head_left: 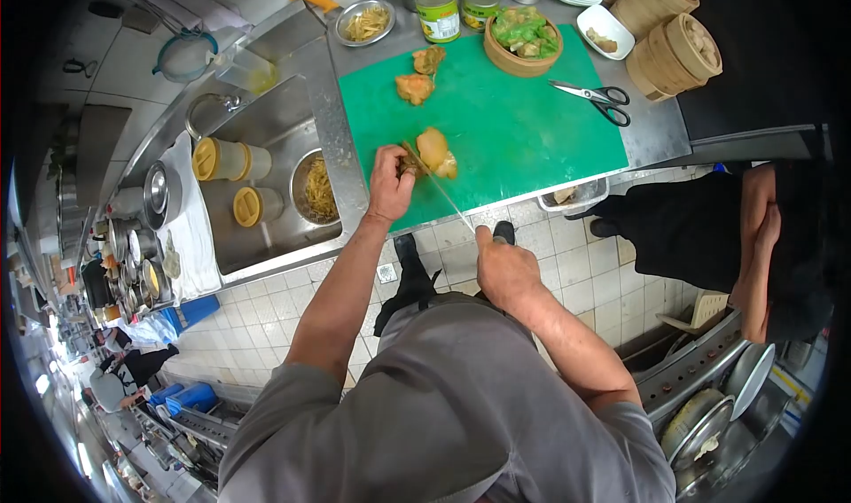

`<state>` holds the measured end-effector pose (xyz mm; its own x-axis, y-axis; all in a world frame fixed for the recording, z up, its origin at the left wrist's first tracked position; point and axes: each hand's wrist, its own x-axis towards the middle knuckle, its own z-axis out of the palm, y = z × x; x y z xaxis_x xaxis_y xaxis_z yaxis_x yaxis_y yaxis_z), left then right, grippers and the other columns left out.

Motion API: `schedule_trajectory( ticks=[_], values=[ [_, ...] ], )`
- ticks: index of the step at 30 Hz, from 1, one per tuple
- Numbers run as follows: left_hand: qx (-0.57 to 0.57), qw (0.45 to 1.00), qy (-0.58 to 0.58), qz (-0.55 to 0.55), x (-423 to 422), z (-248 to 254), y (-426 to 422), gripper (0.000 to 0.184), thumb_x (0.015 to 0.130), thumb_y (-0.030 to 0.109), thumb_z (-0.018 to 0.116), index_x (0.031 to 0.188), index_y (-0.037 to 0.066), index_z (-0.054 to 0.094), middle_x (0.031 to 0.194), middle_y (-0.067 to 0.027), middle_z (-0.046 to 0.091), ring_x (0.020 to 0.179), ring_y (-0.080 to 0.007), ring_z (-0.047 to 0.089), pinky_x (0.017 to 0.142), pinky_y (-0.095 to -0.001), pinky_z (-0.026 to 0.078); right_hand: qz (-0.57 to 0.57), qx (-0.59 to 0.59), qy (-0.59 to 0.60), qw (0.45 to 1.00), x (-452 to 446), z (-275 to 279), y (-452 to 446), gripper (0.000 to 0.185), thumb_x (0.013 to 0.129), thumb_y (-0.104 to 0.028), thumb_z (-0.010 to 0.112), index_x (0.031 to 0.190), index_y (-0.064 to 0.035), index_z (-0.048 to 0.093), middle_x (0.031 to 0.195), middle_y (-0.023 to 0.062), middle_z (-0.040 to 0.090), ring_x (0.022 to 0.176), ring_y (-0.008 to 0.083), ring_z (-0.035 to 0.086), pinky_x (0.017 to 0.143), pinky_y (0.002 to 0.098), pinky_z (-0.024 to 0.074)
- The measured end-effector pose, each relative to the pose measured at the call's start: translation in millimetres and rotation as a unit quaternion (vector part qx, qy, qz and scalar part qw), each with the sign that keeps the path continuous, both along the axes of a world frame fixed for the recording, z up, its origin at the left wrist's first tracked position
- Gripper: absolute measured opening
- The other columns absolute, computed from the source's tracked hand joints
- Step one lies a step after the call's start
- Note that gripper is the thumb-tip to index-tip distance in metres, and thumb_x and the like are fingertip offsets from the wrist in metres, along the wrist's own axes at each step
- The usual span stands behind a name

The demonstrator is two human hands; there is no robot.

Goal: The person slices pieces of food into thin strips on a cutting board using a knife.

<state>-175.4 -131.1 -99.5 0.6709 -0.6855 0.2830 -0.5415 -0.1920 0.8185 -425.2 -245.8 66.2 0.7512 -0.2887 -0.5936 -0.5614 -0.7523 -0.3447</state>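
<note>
Steel in the right fingers (489, 253): a knife (449, 201), its handle wrapped in my grip just off the near edge.
Left fingers (393, 158): curled against a brownish piece (408, 167) by the blade's far end; I cannot tell whether they pinch it.
Blade's long axis: slanting forward and leftward from the right fingers, between brownish piece and pale yellow food (433, 148).
Nearer hand: the left; pale yellow food lies to its right, on the green board (496, 122).
Farther forward: two browned chunks (415, 88), then a bamboo basket (523, 67).
</note>
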Motion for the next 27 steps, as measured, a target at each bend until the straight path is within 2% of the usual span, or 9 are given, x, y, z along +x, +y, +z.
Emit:
schedule_trajectory(
  ticks=[4, 7, 10, 12, 19, 22, 24, 25, 27],
  values=[
    [-0.003, 1.000, -0.019, -0.005, 0.1, 1.4, -1.2, 0.031, 0.090, 0.000, 0.060, 0.121, 0.001, 0.057, 0.116, -0.0144, 0.055, 0.091, -0.0252, 0.055, 0.083, -0.0376, 0.051, -0.003, 0.009, 0.001, 1.000, -2.5, -6.1, 0.6, 0.031, 0.097, -0.004, 0.058, 0.127, 0.0000, 0.051, 0.106, 0.0248, 0.076, 0.096, 0.0418, 0.079, 0.084, 0.0495, 0.0630],
    [0.004, 1.000, -0.013, -0.005, 1.1, 1.2, -1.6, 0.031, 0.091, 0.001, 0.059, 0.121, 0.001, 0.057, 0.116, -0.0153, 0.055, 0.091, -0.0265, 0.056, 0.083, -0.0384, 0.051, -0.006, -0.014, -0.072, 0.997, -7.9, -21.2, 2.6, 0.025, 0.093, -0.003, 0.059, 0.117, 0.0009, 0.051, 0.091, 0.0237, 0.074, 0.081, 0.0440, 0.077, 0.071, 0.0538, 0.0626],
    [0.010, 1.000, -0.001, -0.008, 1.6, 0.3, -0.8, 0.031, 0.091, 0.002, 0.058, 0.121, 0.001, 0.057, 0.116, -0.0155, 0.055, 0.093, -0.0270, 0.057, 0.083, -0.0384, 0.051, -0.012, -0.006, -0.054, 0.998, -2.4, -25.2, 2.1, 0.024, 0.096, -0.004, 0.056, 0.118, 0.0003, 0.051, 0.095, 0.0255, 0.075, 0.087, 0.0451, 0.077, 0.077, 0.0548, 0.0619],
    [0.011, 0.999, -0.031, -0.014, 2.0, 0.0, -0.3, 0.030, 0.090, 0.002, 0.058, 0.120, 0.001, 0.058, 0.116, -0.0150, 0.055, 0.093, -0.0264, 0.057, 0.084, -0.0376, 0.051, -0.012, 0.023, -0.028, 0.999, 14.8, -34.2, -0.6, 0.029, 0.098, -0.003, 0.055, 0.127, -0.0007, 0.051, 0.109, 0.0267, 0.076, 0.101, 0.0455, 0.077, 0.087, 0.0526, 0.0614],
    [0.011, 1.000, 0.003, -0.009, 1.5, 2.1, -2.6, 0.029, 0.090, 0.000, 0.060, 0.118, 0.001, 0.058, 0.117, -0.0139, 0.055, 0.093, -0.0247, 0.057, 0.085, -0.0367, 0.051, -0.035, 0.036, -0.059, 0.997, 33.9, -49.0, -1.4, 0.027, 0.099, -0.006, 0.051, 0.125, 0.0010, 0.050, 0.102, 0.0294, 0.075, 0.099, 0.0487, 0.075, 0.088, 0.0586, 0.0580],
    [0.002, 1.000, 0.016, 0.003, -0.4, 2.7, 1.0, 0.029, 0.089, -0.001, 0.061, 0.118, 0.001, 0.057, 0.117, -0.0146, 0.055, 0.094, -0.0248, 0.057, 0.085, -0.0365, 0.051, -0.017, 0.052, 0.036, 0.998, 10.9, -39.6, -0.1, 0.037, 0.100, -0.004, 0.051, 0.137, 0.0000, 0.049, 0.114, 0.0286, 0.076, 0.106, 0.0451, 0.076, 0.091, 0.0539, 0.0599],
    [0.015, 1.000, 0.014, -0.001, -0.9, 4.3, 0.7, 0.030, 0.088, 0.000, 0.063, 0.117, 0.001, 0.057, 0.118, -0.0191, 0.059, 0.101, -0.0353, 0.064, 0.088, -0.0429, 0.054, -0.017, 0.040, -0.003, 0.999, 13.6, -58.4, 0.6, 0.029, 0.099, -0.004, 0.050, 0.128, 0.0015, 0.049, 0.106, 0.0299, 0.076, 0.103, 0.0478, 0.075, 0.090, 0.0573, 0.0582],
    [0.014, 1.000, 0.014, 0.001, -2.7, 4.9, 1.7, 0.030, 0.088, 0.000, 0.063, 0.117, 0.001, 0.057, 0.118, -0.0191, 0.059, 0.101, -0.0353, 0.064, 0.088, -0.0429, 0.054, -0.022, 0.039, -0.001, 0.999, 29.9, -69.5, 0.6, 0.036, 0.102, -0.007, 0.048, 0.138, -0.0009, 0.048, 0.115, 0.0281, 0.076, 0.107, 0.0450, 0.076, 0.092, 0.0562, 0.0595],
    [0.032, 0.999, 0.035, -0.005, -1.7, 12.4, 1.3, 0.031, 0.088, 0.001, 0.063, 0.118, 0.001, 0.058, 0.119, -0.0196, 0.059, 0.103, -0.0365, 0.064, 0.090, -0.0441, 0.055, -0.025, 0.042, 0.004, 0.999, 50.8, -74.9, -0.8, 0.034, 0.103, -0.008, 0.047, 0.136, -0.0011, 0.048, 0.114, 0.0279, 0.076, 0.107, 0.0450, 0.076, 0.092, 0.0561, 0.0594]
  ],
)
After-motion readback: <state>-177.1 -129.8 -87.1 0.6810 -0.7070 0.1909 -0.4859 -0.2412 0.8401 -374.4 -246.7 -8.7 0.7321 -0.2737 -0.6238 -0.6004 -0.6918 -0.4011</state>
